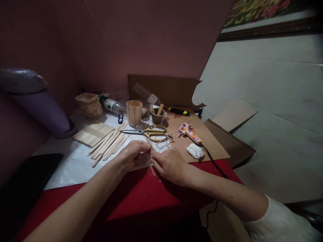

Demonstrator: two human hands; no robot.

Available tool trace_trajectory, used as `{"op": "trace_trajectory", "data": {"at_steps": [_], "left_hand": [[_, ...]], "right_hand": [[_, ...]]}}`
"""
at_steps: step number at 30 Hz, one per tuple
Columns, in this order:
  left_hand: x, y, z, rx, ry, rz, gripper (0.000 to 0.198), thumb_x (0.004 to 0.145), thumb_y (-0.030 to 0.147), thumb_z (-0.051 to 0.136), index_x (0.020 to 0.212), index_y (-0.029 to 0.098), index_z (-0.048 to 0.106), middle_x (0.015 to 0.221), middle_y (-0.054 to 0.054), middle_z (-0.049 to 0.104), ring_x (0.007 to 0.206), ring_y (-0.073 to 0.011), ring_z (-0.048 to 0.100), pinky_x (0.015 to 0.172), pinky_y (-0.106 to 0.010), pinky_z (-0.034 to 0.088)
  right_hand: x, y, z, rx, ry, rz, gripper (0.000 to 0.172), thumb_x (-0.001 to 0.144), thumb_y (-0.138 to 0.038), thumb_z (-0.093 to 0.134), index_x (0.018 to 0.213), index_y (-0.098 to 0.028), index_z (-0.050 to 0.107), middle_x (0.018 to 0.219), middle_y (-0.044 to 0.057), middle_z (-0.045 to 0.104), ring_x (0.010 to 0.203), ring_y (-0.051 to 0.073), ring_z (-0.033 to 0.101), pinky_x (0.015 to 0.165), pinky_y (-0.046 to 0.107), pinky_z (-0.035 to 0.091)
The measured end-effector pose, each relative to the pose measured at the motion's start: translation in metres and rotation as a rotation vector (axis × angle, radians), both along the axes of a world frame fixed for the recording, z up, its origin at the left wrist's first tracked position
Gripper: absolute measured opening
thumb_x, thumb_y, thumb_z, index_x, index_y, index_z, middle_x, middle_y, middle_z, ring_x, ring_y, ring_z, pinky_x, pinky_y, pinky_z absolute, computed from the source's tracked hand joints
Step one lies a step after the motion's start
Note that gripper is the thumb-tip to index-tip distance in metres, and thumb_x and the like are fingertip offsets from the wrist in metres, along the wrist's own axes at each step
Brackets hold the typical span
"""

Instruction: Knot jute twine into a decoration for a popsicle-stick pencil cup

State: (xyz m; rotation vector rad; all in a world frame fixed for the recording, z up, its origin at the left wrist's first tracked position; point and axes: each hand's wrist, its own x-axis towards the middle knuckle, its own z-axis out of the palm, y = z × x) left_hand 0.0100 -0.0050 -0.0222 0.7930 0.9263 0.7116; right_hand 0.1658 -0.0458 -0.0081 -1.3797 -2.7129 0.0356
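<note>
A pink wall rises behind a table with a red tablecloth (131, 195), partly covered by a white sheet (68, 168) and brown cardboard (212, 151). Near the table's front edge, the left hand (135, 155) and right hand (171, 165) meet, fingertips pinched closed on a thin strand of twine (152, 168), its end dangling between them. Gold-handled scissors (144, 132) lie just beyond, blades slightly apart, before a scalloped craft-stick cup (134, 113).
</note>
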Motion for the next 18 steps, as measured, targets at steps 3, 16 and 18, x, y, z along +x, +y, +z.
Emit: {"op": "trace_trajectory", "data": {"at_steps": [3,16,18], "left_hand": [[-0.001,0.000,0.001,-0.049,-0.050,-0.022,0.016,0.071,0.013,0.055,0.056,0.012,0.049,0.042,0.006,0.035,0.032,-0.0005,0.020,0.031,-0.013,0.010],[-0.005,-0.001,0.005,-0.066,-0.084,-0.012,0.016,0.070,0.002,0.047,0.057,0.012,0.045,0.044,0.005,0.040,0.031,-0.0001,0.022,0.031,-0.013,0.013],[-0.005,0.000,0.004,-0.053,-0.086,-0.002,0.014,0.070,0.003,0.048,0.059,0.012,0.046,0.044,0.004,0.041,0.031,-0.0001,0.022,0.031,-0.013,0.013]], "right_hand": [[0.000,-0.007,0.002,-0.031,-0.055,-0.015,0.035,0.092,-0.033,0.033,0.103,-0.014,0.061,0.074,0.013,0.067,0.060,0.019,0.056,0.056,0.029,0.029],[0.007,0.016,0.030,-0.457,0.653,-0.217,0.025,0.087,-0.034,0.047,0.086,-0.014,0.062,0.063,0.003,0.057,0.055,0.012,0.053,0.052,0.024,0.039],[-0.001,0.028,0.019,-0.780,0.772,-0.246,0.030,0.085,-0.041,0.049,0.079,-0.013,0.059,0.052,-0.001,0.051,0.042,0.009,0.044,0.042,0.021,0.034]]}}
